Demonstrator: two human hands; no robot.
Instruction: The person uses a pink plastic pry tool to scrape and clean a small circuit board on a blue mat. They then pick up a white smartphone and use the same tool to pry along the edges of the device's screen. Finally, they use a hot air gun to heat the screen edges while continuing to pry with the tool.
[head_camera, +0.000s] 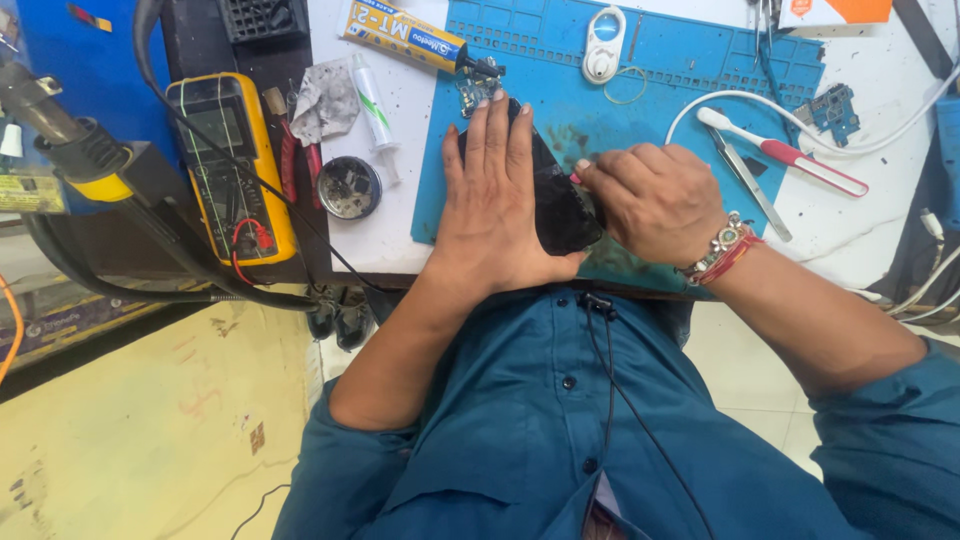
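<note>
Left hand (495, 200) grip flat, pinning black phone (562, 215); right hand (655, 200) pinches a small tool at its edge, a slip could crack it.

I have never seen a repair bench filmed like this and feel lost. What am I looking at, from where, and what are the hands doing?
The one picture comes from a camera on the person's head, looking down past a blue shirt. The left hand lies flat on a black phone-like slab on a blue work mat. The right hand pinches something small and pinkish at the slab's edge; I cannot tell what. Nearby lie a yellow multimeter, a glue tube, a small round tin, a white toothbrush and a small circuit board.
</note>
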